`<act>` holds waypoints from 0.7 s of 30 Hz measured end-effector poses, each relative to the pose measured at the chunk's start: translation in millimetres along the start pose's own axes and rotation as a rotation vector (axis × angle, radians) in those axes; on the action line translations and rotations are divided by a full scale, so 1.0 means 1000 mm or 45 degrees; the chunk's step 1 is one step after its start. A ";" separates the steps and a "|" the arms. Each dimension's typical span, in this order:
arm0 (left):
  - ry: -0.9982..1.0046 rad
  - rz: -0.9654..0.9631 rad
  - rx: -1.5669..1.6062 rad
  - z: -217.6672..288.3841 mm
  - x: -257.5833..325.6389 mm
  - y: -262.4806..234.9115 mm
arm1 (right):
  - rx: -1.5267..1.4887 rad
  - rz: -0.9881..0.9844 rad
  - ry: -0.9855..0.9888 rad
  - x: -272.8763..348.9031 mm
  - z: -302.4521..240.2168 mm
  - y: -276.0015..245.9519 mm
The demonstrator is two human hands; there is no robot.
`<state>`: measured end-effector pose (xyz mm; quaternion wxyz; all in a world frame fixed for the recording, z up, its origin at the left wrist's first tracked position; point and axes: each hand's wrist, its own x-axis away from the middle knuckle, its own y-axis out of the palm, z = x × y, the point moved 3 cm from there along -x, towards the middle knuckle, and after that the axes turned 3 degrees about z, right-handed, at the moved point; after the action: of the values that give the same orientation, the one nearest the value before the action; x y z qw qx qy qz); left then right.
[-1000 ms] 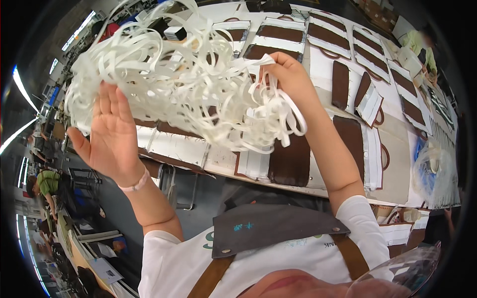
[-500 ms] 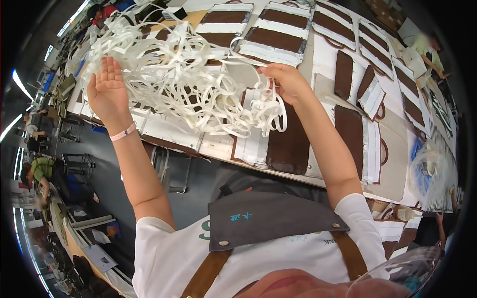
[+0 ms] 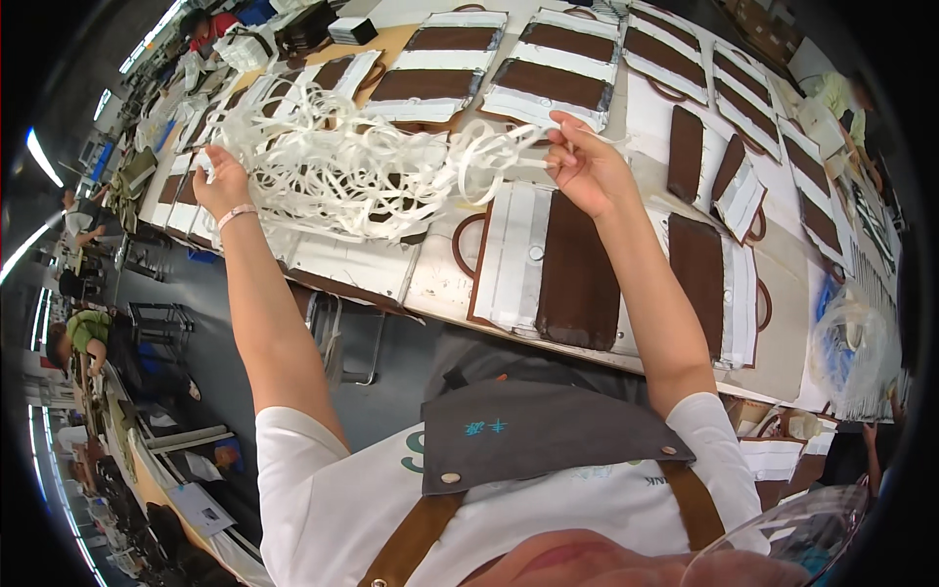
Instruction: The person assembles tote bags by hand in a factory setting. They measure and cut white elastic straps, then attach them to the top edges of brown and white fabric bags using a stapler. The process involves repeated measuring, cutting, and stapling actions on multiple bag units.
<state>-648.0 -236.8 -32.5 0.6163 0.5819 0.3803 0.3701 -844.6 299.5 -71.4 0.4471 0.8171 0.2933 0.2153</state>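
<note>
A tangled heap of narrow white strips (image 3: 342, 181) lies across the brown-and-white bag panels on the table, with loops trailing to the right. My right hand (image 3: 592, 171) pinches the trailing end of the strips between thumb and fingers, just above a large brown-and-white panel (image 3: 579, 269). At the left edge of the heap is my left hand (image 3: 226, 184), palm up, fingers apart and slightly bent. Nothing shows gripped in it, though some strips lie close against its fingers. The tangle covers part of the panels beneath it.
Several more brown-and-white panels (image 3: 553, 80) with curved brown handles are spread over the table (image 3: 445, 289). Clear plastic bags (image 3: 849, 338) sit at the right edge. A dark stack (image 3: 352, 30) stands at the back. Metal-framed stools (image 3: 357, 342) and other people are nearby.
The heap has sunk lower onto the table and spread flatter. My left hand has dropped nearer and its fingers have bent; my right hand has shifted slightly right, drawing strips along.
</note>
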 end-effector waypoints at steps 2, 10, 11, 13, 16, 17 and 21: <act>-0.135 -0.121 -0.396 0.025 -0.031 -0.013 | 0.034 0.002 -0.079 0.006 0.006 0.023; 0.751 -0.240 -2.614 -0.060 0.016 -0.018 | 0.059 0.200 0.100 -0.024 0.057 0.002; 0.842 -0.467 -2.706 -0.075 0.032 -0.016 | 0.044 0.205 0.106 -0.026 0.060 0.001; 0.396 -1.095 -2.682 -0.126 0.095 -0.010 | 0.053 0.252 0.091 -0.027 0.056 -0.008; -0.156 -1.533 -2.843 -0.156 0.180 -0.006 | 0.060 0.243 0.100 -0.027 0.059 -0.010; -0.358 -1.476 -2.821 -0.159 0.183 -0.013 | 0.055 0.199 0.101 -0.029 0.058 -0.007; -0.273 -1.516 -2.669 -0.163 0.198 -0.021 | 0.087 0.333 -0.019 -0.020 0.061 0.000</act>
<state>-708.2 11.6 -66.2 0.8909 -0.4385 0.0512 0.1069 -821.6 249.3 -103.7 0.3894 0.8647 0.1882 0.2554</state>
